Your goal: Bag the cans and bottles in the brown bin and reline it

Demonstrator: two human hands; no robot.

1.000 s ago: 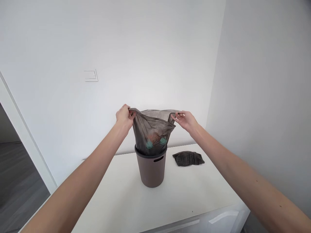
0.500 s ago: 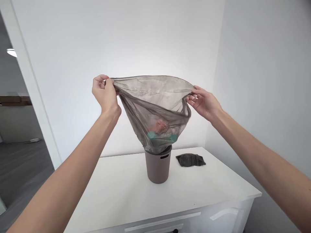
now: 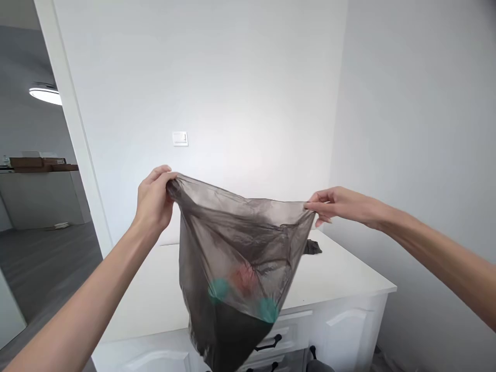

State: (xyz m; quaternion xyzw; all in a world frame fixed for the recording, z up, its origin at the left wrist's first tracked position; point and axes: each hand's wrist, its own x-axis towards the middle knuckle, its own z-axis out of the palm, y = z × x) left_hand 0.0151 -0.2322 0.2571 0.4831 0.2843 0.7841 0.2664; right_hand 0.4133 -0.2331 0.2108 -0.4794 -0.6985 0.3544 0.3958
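Note:
A translucent dark grey garbage bag (image 3: 240, 248) hangs stretched between my two hands, its rim pulled wide. My left hand (image 3: 154, 199) pinches the rim at the left corner. On the other side, my right hand (image 3: 329, 202) grips the right corner between thumb and fingers. Through the thin plastic I see blurred reddish and teal items lying low in the bag; their kind is unclear. Behind its right edge, a folded dark bag (image 3: 312, 247) rests on the white cabinet top (image 3: 341, 274). The brown bin is out of sight, possibly behind the hanging bag.
The white cabinet has drawers with black handles (image 3: 271, 342). A light switch (image 3: 180, 138) is on the wall behind. To the left, a doorway opens onto a room with boxes (image 3: 31, 163) and a ceiling lamp (image 3: 45, 95). A side wall stands at the right.
The bag has come up out of the brown bin and toward me, with its lower part now hanging in front of the cabinet. The view has tilted up. Both hands still grip the rim.

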